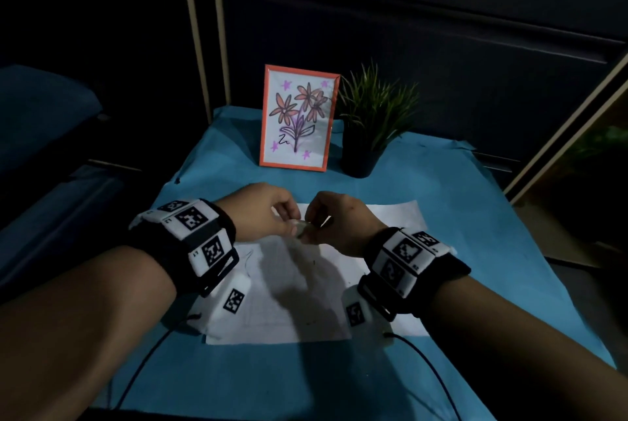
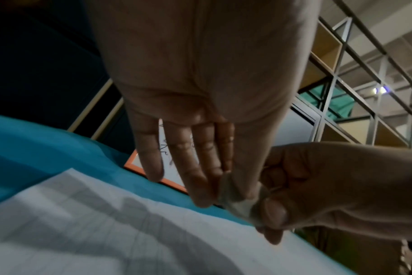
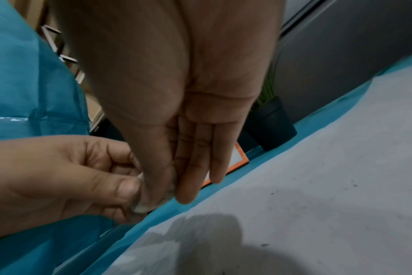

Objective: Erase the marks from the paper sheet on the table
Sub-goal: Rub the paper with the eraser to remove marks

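Note:
A white paper sheet [image 1: 289,284] lies flat on the blue-covered table [image 1: 458,216], with faint pencil lines on it. Above its far edge my two hands meet around a small whitish eraser [image 1: 300,229]. My left hand [image 1: 291,221] pinches one end between thumb and forefinger, its other fingers held straight. My right hand [image 1: 312,227] pinches the other end. In the left wrist view the eraser [image 2: 234,200] sits between both thumbs above the paper [image 2: 82,223]. The right wrist view shows the eraser [image 3: 141,205], mostly hidden by fingers, over the paper [image 3: 318,186].
An orange-framed flower drawing [image 1: 299,118] stands at the back of the table, a potted green plant [image 1: 367,135] right beside it. Dark eraser crumbs [image 3: 354,185] dot the sheet. Thin cables [image 1: 142,369] trail from my wrists over the near edge.

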A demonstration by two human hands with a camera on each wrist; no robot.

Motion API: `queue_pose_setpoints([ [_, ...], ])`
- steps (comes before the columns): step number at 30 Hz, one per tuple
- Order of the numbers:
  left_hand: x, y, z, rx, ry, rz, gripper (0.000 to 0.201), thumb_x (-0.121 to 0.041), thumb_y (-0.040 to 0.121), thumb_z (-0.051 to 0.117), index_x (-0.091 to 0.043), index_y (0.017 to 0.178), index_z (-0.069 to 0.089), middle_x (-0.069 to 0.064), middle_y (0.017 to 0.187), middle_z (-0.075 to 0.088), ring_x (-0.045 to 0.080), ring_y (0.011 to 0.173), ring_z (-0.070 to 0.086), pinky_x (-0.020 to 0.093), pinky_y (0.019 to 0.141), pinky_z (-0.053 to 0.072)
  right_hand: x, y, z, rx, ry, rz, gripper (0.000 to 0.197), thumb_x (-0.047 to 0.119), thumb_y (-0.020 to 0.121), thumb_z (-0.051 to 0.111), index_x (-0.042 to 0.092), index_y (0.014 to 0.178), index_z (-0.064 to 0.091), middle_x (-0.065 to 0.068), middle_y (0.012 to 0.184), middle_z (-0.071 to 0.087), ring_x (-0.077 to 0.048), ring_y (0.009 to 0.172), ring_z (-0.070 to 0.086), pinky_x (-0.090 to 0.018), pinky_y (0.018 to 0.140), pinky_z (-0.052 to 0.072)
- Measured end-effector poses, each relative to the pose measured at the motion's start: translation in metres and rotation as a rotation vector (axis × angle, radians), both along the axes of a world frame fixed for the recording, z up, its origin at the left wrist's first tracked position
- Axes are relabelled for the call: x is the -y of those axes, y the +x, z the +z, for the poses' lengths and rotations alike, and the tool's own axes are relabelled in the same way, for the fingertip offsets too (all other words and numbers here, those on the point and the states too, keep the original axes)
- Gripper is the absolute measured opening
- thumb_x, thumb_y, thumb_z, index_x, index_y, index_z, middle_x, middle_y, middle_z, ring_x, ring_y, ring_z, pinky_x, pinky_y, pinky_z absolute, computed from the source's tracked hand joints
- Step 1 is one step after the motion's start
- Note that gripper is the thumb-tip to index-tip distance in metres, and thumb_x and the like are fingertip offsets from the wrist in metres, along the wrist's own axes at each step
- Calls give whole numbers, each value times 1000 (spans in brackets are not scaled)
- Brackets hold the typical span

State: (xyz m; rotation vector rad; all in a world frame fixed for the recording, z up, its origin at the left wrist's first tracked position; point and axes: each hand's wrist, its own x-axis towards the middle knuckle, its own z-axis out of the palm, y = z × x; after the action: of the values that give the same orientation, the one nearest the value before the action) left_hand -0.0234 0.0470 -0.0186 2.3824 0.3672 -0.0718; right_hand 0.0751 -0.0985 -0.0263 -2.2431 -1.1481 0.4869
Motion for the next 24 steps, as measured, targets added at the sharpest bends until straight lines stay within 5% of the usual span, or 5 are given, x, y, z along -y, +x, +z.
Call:
queue_pose_setpoints([
  [5, -8, 14, -4, 15, 99, 59, 16, -30, 82, 74, -25, 81, 59, -9, 80, 62, 7, 69, 55, 19, 59, 39, -5, 16, -5, 34, -108, -27, 36, 22, 73, 79, 20, 101, 57, -1, 99, 60, -18, 84, 56, -25, 76, 45],
  [9, -18, 31, -10, 3, 185, 105, 15, -26, 87, 66, -20, 91, 52, 1, 94, 64, 20, 82, 60, 30, 68, 45, -1, 27, -15, 183, -440, 45, 79, 50, 69, 77, 25, 136, 44, -4, 136, 42, -25, 125, 43, -35, 103, 40],
  [14, -15, 45, -24, -30, 293, 1, 15, -19, 89, 60, -24, 88, 46, 3, 91, 62, 26, 86, 58, 34, 73, 47, 2, 29, -25, 179, -511, 75, 93, 61, 67, 73, 29, 144, 30, 5, 145, 31, -22, 134, 29, -41, 108, 34],
  [18, -14, 51, -27, -65, 400, -98, 9, -29, 92, 60, -23, 97, 62, -1, 94, 63, 18, 86, 54, 27, 70, 38, 3, 31, -29, 149, -492, 92, 94, 60, 68, 73, 29, 145, 28, 5, 148, 27, -22, 137, 24, -40, 110, 32],
  [24, -17, 46, -25, -143, 411, -199, 16, -25, 90, 62, -27, 104, 70, -6, 102, 66, 15, 95, 58, 31, 83, 47, 4, 32, -31, 147, -487, 100, 97, 61, 68, 73, 28, 146, 26, 4, 150, 25, -22, 139, 22, -41, 111, 31],
])
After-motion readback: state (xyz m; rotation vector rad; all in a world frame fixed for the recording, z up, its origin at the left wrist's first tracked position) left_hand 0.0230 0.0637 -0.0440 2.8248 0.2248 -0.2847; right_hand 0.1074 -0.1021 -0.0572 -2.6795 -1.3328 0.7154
